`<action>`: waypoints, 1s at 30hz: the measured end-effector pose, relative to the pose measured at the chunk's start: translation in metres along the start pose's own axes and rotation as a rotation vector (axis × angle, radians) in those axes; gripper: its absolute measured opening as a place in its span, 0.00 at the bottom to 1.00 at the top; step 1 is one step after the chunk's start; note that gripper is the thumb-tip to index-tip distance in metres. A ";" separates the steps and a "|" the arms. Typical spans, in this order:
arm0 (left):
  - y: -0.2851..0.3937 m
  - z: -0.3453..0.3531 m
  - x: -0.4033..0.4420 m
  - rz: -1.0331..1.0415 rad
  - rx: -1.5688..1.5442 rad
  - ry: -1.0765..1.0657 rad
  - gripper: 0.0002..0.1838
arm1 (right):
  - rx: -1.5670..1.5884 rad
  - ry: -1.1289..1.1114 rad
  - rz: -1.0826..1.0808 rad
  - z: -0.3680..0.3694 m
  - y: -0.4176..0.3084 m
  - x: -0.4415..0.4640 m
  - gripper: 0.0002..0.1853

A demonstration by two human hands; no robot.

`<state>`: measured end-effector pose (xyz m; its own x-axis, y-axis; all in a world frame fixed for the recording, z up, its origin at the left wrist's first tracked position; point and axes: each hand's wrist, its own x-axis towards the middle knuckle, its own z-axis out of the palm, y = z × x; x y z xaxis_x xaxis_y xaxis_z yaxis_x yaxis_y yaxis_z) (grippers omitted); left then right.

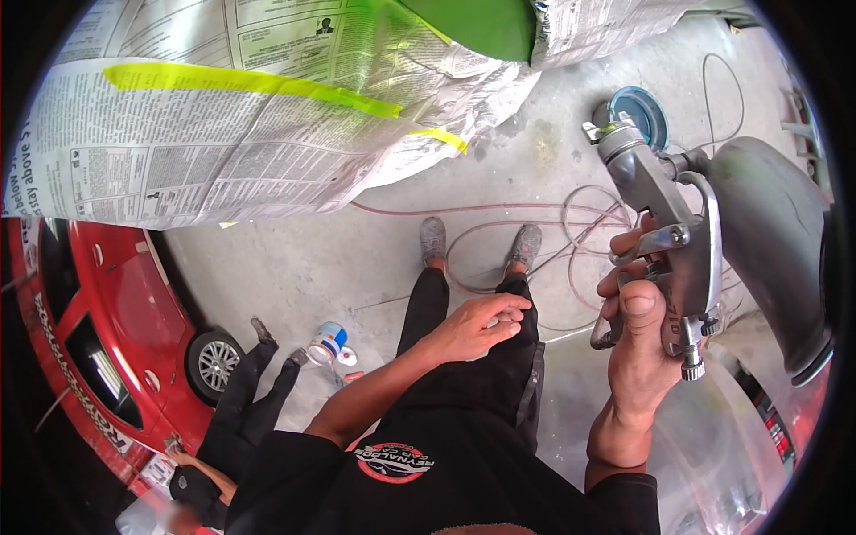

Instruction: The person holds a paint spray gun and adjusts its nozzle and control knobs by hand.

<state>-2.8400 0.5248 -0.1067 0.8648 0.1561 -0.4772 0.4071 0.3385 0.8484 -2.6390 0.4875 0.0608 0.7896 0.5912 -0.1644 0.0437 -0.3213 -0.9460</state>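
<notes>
My right hand is wrapped around the handle of a grey metal spray gun, held up at the right. Some of its fingers are at the trigger. A large dark paint cup is attached to the gun's side. My left hand hangs low in front of my thigh with its fingers curled; a bit of something pale shows beneath them, too hidden to name. Ahead is a green panel, surrounded by masking newspaper stuck down with yellow tape.
A reddish air hose loops across the concrete floor near my feet. Beyond the gun stands a blue bucket. At left are a red car, a person in dark clothes and a blue-and-white can. Clear plastic sheeting lies at right.
</notes>
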 end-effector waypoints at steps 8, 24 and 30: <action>0.002 -0.002 -0.001 -0.006 0.018 -0.010 0.20 | 0.068 -0.048 0.046 -0.004 0.001 -0.004 0.42; 0.001 0.000 0.001 -0.017 0.019 -0.019 0.20 | 0.194 -0.079 0.100 -0.011 0.001 -0.009 0.41; 0.002 0.000 0.001 -0.011 0.012 -0.016 0.20 | 0.075 0.045 0.079 -0.002 -0.004 -0.006 0.42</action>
<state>-2.8387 0.5253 -0.1053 0.8648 0.1371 -0.4831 0.4203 0.3288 0.8457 -2.6428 0.4837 0.0658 0.8153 0.5320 -0.2284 -0.0644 -0.3088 -0.9489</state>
